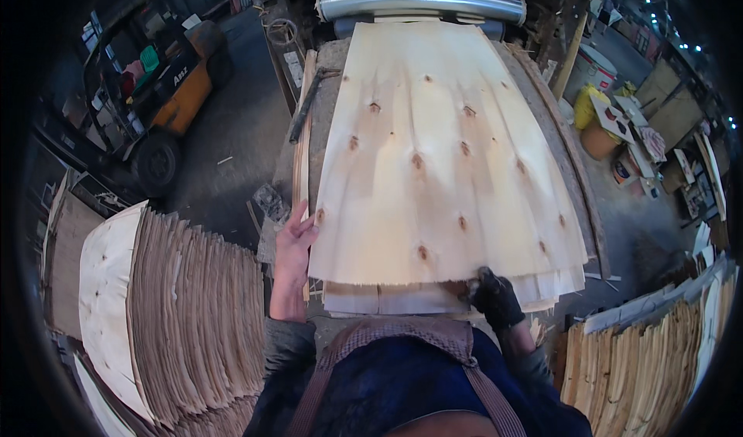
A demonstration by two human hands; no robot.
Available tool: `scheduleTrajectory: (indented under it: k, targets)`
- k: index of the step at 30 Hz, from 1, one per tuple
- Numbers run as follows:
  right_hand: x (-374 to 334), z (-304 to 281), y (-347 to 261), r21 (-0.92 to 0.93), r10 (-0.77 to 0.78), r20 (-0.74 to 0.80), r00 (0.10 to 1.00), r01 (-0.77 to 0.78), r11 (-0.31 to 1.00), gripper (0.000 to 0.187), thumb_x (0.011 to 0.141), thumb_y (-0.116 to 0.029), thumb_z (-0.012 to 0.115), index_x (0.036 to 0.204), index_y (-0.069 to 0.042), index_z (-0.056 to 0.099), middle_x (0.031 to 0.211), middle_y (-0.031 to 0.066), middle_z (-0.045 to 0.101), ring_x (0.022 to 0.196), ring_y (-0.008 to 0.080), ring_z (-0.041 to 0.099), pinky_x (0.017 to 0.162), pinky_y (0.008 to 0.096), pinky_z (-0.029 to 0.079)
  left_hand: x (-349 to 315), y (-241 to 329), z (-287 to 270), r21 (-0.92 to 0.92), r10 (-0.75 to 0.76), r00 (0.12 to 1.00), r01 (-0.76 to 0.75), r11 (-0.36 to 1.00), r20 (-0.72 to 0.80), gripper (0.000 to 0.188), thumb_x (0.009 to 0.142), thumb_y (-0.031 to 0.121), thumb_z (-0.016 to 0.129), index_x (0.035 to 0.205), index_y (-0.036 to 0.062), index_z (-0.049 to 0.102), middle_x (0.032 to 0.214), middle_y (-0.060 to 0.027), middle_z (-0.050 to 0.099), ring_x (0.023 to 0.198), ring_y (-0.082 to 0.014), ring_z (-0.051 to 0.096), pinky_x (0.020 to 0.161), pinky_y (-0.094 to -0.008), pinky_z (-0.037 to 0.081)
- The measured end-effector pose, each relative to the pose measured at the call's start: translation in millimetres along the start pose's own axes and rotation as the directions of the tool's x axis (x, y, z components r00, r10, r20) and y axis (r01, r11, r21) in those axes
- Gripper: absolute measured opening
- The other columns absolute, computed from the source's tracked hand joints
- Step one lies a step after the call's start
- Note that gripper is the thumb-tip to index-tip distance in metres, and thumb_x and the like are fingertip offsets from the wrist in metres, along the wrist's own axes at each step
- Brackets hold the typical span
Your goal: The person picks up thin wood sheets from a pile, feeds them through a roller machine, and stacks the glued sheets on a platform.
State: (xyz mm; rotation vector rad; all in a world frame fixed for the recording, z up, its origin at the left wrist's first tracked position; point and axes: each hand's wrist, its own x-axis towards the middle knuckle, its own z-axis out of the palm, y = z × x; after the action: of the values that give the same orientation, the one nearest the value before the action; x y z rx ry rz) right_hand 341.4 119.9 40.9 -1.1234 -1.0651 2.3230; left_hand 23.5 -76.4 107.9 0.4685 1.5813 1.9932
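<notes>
A pale, knotty wood veneer sheet (pixel 441 181) lies lengthwise before me, its far end close to a shiny metal roller (pixel 422 3). Under its near edge, part of another veneer sheet (pixel 371 301) sticks out. My bare left hand (pixel 292 243) is beside the top sheet's left edge, fingers stretched and apart, holding nothing. At the near edge, right of the middle, my right hand (pixel 497 299) in a black glove is closed on the top sheet's edge. Its fingertips are partly hidden, and a dark patch shows beside them.
A tall veneer stack (pixel 197 305) stands at my left, another stack (pixel 646 359) at my right. A dark bar-like tool (pixel 309 104) rests left of the sheet. An orange forklift (pixel 182 96) is parked far left. A yellow bag (pixel 590 106) sits on a bucket at right.
</notes>
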Motion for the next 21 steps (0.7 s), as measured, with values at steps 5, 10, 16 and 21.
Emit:
scheduleTrajectory:
  k: [5, 10, 16, 21]
  targets:
    - [109.8, 19.3, -27.3, 0.127, -0.096, 0.074, 0.993, 0.086, 0.988, 0.019, 0.086, -0.021, 0.059, 0.093, -0.004, 0.058, 0.078, 0.0117, 0.061, 0.071, 0.0245, 0.063, 0.069, 0.0409, 0.054, 9.6, -104.3, -49.0, 0.77, 0.175, 0.985, -0.102, 0.63, -0.012, 0.06, 0.084, 0.012, 0.056, 0.134, -0.0059, 0.029, 0.12, -0.022, 0.053, 0.106, -0.0294, 0.055, 0.091, -0.0329, 0.042]
    - [235.4, 43.9, -86.0, 0.266, -0.172, 0.239, 0.956, 0.106, 0.958, 0.016, 0.087, -0.018, 0.056, 0.095, -0.005, 0.057, 0.082, 0.0122, 0.062, 0.075, 0.0272, 0.062, 0.072, 0.0463, 0.053, -26.1, -116.0, -4.4, 0.952, 0.251, 0.966, -0.13, 0.276, 0.059, 0.064, 0.076, 0.015, 0.062, 0.129, -0.0066, 0.034, 0.129, -0.0291, 0.037, 0.116, -0.0398, 0.043, 0.096, -0.0393, 0.038]
    - [314.2, 55.0, -100.3, 0.232, -0.292, 0.715, 0.636, 0.178, 0.956, 0.031, 0.09, -0.018, 0.034, 0.112, -0.002, 0.049, 0.128, 0.0154, 0.047, 0.121, 0.0262, 0.042, 0.105, 0.0413, 0.029, -23.6, -128.9, -18.2, 0.878, 0.224, 0.974, -0.076, 0.473, -0.036, 0.066, 0.074, 0.013, 0.064, 0.131, -0.0031, 0.035, 0.132, -0.0252, 0.038, 0.119, -0.0363, 0.042, 0.097, -0.0369, 0.037]
    - [231.2, 52.3, -36.8, 0.159, -0.1, 0.573, 0.813, 0.008, 0.987, 0.036, 0.093, -0.019, 0.038, 0.125, -0.004, 0.043, 0.121, 0.0168, 0.051, 0.113, 0.0301, 0.05, 0.098, 0.0424, 0.039, -18.3, -123.5, -29.1, 0.719, 0.063, 0.992, 0.036, 0.694, -0.111, 0.064, 0.073, 0.006, 0.065, 0.13, -0.0013, 0.038, 0.132, -0.023, 0.04, 0.12, -0.0315, 0.044, 0.099, -0.033, 0.035]
